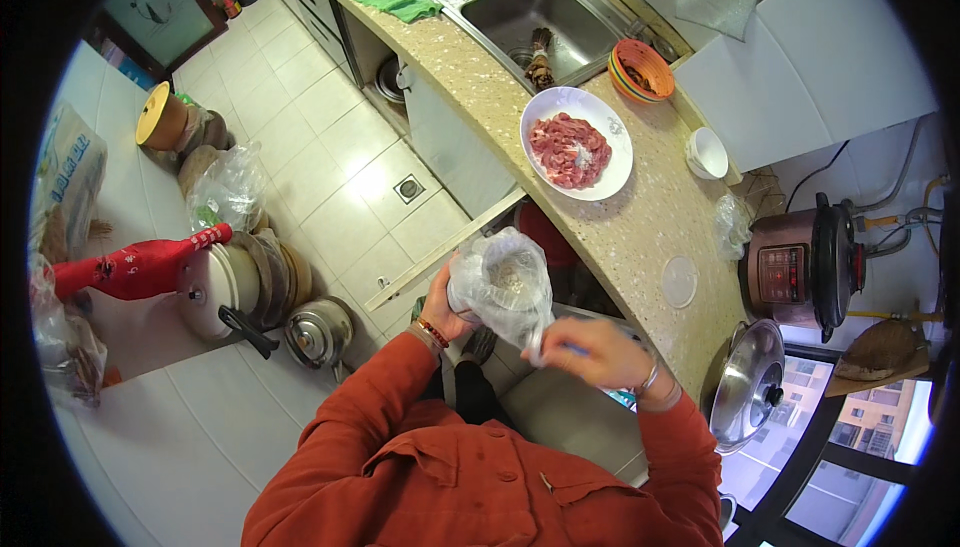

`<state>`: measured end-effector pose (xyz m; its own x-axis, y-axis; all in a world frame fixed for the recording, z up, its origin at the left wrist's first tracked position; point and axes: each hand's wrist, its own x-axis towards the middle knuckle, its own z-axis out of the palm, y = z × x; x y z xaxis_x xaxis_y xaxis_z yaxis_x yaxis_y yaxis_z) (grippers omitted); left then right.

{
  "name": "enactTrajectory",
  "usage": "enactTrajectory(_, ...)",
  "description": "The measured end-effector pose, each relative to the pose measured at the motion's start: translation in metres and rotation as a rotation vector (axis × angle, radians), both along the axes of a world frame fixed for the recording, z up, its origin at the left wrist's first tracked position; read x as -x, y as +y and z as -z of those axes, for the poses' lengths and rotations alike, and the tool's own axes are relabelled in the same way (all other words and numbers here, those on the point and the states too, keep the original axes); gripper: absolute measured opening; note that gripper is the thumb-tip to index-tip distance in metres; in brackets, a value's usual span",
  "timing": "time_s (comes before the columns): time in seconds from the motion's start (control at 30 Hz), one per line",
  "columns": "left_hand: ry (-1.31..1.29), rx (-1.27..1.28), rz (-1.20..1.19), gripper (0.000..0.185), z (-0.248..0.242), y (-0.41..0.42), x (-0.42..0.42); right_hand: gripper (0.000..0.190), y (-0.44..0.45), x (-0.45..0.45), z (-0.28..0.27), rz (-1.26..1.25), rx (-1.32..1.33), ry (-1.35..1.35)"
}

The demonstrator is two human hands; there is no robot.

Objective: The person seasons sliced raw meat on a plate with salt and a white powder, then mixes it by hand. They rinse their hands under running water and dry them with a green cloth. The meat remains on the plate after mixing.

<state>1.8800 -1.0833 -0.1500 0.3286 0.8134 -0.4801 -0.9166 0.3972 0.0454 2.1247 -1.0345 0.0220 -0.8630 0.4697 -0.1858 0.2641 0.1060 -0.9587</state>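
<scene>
My left hand (448,301) holds a jar or tub wrapped in a clear plastic bag (504,286), with pale contents showing through its round mouth. The bag's gathered edge is pinched in my right hand (589,350), where something small and blue shows between the fingers. Beyond them on the counter stands a white plate (621,164) with sliced raw meat (570,149) and a little white powder on top. A round translucent lid (679,281) lies on the counter to the right.
An open cabinet door (442,250) juts out beside my hands. The speckled counter (637,247) carries an orange bowl (642,70), a white bowl (706,154) and an electric pressure cooker (802,265). A brown bundle (540,59) lies in the sink (570,14). A kettle (319,333) and pots stand left.
</scene>
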Motion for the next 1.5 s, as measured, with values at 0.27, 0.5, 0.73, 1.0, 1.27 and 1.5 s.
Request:
enactTrajectory(0.27,-0.011,-0.079,-0.062,0.047,-0.006,0.017,0.003,0.012,0.0,0.012,-0.016,-0.022,-0.271,-0.013)
enactTrajectory(0.5,0.073,-0.007,0.017,0.046,-0.005,0.021,0.005,0.021,0.029,0.033,-0.017,0.18,-0.34,-0.096)
enactTrajectory(0.73,0.129,0.029,0.015,0.043,-0.009,0.021,-0.009,0.018,0.054,0.062,0.092,0.012,-0.475,-0.287)
enactTrajectory(1.0,0.122,0.044,-0.016,0.043,0.001,0.036,-0.023,0.027,0.08,0.048,0.082,0.153,-0.079,-0.341)
enactTrajectory(1.27,0.12,0.055,0.016,0.042,0.003,0.067,-0.034,0.023,0.109,0.02,0.068,0.421,0.696,-0.181)
enactTrajectory(1.5,0.114,0.035,-0.007,0.041,0.005,0.084,-0.041,0.029,0.141,-0.011,0.062,0.548,0.852,-0.01)
